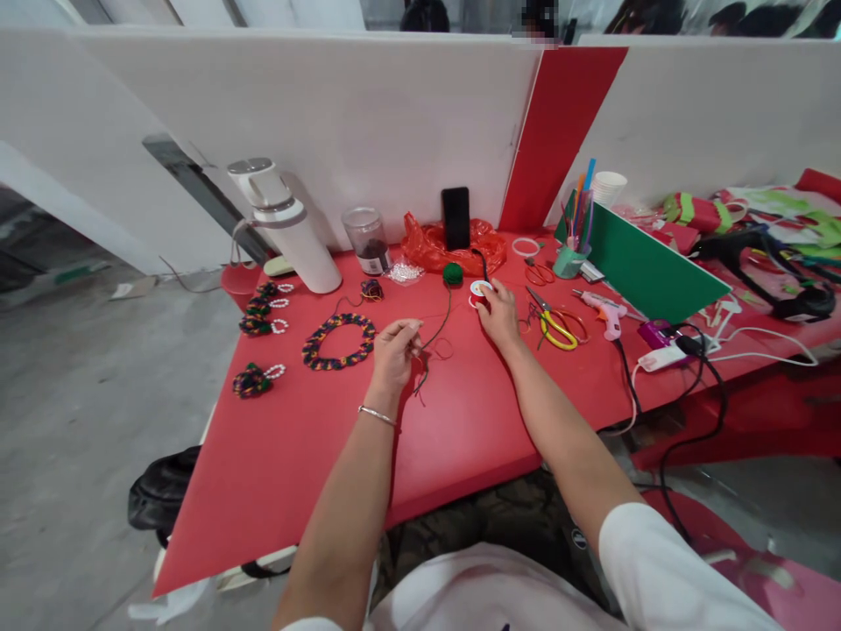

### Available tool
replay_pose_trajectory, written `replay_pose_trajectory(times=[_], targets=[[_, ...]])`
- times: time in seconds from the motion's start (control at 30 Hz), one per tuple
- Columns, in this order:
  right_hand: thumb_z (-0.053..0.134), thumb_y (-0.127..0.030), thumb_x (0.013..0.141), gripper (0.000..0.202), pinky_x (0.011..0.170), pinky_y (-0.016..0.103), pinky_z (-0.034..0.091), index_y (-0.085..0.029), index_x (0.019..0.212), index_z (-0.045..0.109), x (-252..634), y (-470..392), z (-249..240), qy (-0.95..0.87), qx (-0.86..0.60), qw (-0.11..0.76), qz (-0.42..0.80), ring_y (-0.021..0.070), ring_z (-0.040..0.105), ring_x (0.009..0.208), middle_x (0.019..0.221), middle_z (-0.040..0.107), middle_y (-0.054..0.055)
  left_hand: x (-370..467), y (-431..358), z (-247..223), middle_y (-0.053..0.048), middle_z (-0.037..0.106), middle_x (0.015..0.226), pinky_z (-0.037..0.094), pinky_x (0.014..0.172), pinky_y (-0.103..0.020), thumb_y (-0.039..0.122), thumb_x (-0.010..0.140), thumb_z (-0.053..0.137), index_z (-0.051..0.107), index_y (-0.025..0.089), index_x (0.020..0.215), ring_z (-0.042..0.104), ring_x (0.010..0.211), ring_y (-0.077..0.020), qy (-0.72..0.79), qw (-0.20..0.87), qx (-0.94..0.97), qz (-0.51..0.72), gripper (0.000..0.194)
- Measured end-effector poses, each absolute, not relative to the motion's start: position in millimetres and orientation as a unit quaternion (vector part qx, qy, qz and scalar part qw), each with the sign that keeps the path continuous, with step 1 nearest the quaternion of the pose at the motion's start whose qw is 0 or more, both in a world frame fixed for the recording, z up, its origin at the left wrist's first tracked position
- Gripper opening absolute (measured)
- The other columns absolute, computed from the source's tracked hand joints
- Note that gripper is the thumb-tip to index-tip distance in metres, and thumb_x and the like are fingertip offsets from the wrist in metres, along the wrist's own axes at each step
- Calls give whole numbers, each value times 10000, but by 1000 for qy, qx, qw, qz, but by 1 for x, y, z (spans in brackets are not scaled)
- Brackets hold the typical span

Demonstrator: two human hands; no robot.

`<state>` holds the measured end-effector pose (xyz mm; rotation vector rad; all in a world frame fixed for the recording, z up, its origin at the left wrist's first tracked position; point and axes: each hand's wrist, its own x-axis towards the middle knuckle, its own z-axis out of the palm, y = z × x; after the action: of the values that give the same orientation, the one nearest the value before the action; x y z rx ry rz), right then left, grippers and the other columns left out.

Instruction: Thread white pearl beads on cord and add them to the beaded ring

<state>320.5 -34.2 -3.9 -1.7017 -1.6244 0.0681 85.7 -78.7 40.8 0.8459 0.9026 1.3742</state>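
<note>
Dark green yarn (441, 326) runs from a small green yarn ball (452, 274) down to my left hand (396, 350), whose fingers pinch it. Loose ends of green yarn and thin red thread hang below those fingertips. My right hand (500, 314) has its fingers closed on a spool of red thread (477, 290) with a white rim, resting on the red table. Fine red thread lies on the tabletop between both hands. Left of my left hand is a braided multicolour yarn ring (340, 342).
Yellow-handled scissors (557, 331) and a pink glue gun (605, 314) lie to the right, near a pen cup (568, 261) and cables. Yarn pieces with white bead loops (259, 379) line the left edge. A white flask (299, 245), jar (365, 241) and phone (455, 217) stand behind.
</note>
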Motion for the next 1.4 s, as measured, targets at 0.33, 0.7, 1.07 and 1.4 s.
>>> replay_pose_trajectory(times=[0.33, 0.7, 1.07, 1.4], targets=[[533, -125, 821, 745, 1015, 515, 435, -194, 1559, 460, 314, -51, 7, -650, -691, 313, 45, 346, 596, 1123, 1188, 723, 147, 87, -79, 41, 24, 567, 498, 301, 420, -180, 388, 581, 838, 730, 177, 715, 450, 430, -65, 396, 598, 361, 596, 273], [526, -174, 869, 569, 937, 395, 535, -304, 1411, 642, 297, -68, 27, -691, -525, 465, 178, 218, 670, 946, 1315, 713, 50, 96, -83, 31, 31, 566, 479, 254, 385, -191, 482, 602, 892, 752, 168, 758, 385, 376, -53, 443, 577, 419, 543, 378], [660, -407, 905, 189, 971, 457, 543, -330, 917, 832, 303, -61, 15, -620, -515, 547, 229, 253, 715, 924, 931, 783, 37, 94, -77, 25, 2, 620, 556, 376, 524, -236, 366, 685, 800, 744, 167, 645, 500, 529, -117, 492, 483, 521, 502, 210], [692, -349, 835, 520, 718, 387, 593, -289, 1352, 689, 280, -77, 29, -667, -469, 409, 409, 172, 622, 637, 914, 763, 25, 89, -78, 26, -5, 631, 571, 330, 568, -261, 301, 784, 673, 734, 173, 650, 510, 559, -137, 514, 393, 610, 458, 195]])
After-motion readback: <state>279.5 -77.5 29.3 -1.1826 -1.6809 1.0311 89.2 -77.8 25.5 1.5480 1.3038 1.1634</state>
